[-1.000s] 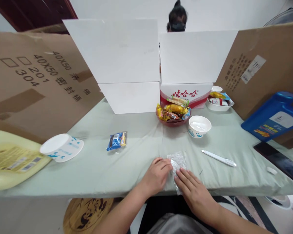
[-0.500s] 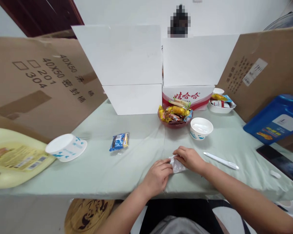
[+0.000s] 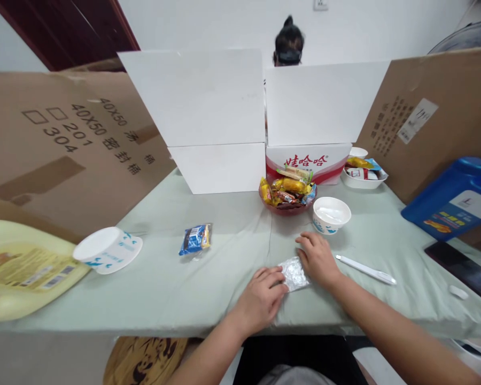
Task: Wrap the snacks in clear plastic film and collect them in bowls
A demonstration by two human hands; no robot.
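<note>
A small piece of crinkled clear plastic, perhaps bubble wrap [image 3: 294, 274], lies flat on the table between my hands. My left hand [image 3: 264, 294] rests on its left edge, fingers stretched and laid over it. My right hand [image 3: 317, 258] is at its upper right edge with the fingers apart, the thumb side touching or just beside the plastic. To the right of that hand lies a white utility knife [image 3: 366, 269]. Just beyond it stands a white paper bowl [image 3: 332, 215] with something whitish inside.
Further back is a red bowl [image 3: 286, 210] of wrapped snacks. A blue snack packet [image 3: 195, 239], a tipped paper bowl [image 3: 110, 250] and a yellow bottle [image 3: 28, 272] are on the left. A blue bottle [image 3: 452, 198] and phone [image 3: 463, 271] lie right. Cardboard [image 3: 64, 149] and white panels [image 3: 196, 96] surround the table.
My right hand has moved slightly up and right, its fingers opening from a pinch on the plastic. More of the plastic shows, lying flatter. My left hand stays on its edge.
</note>
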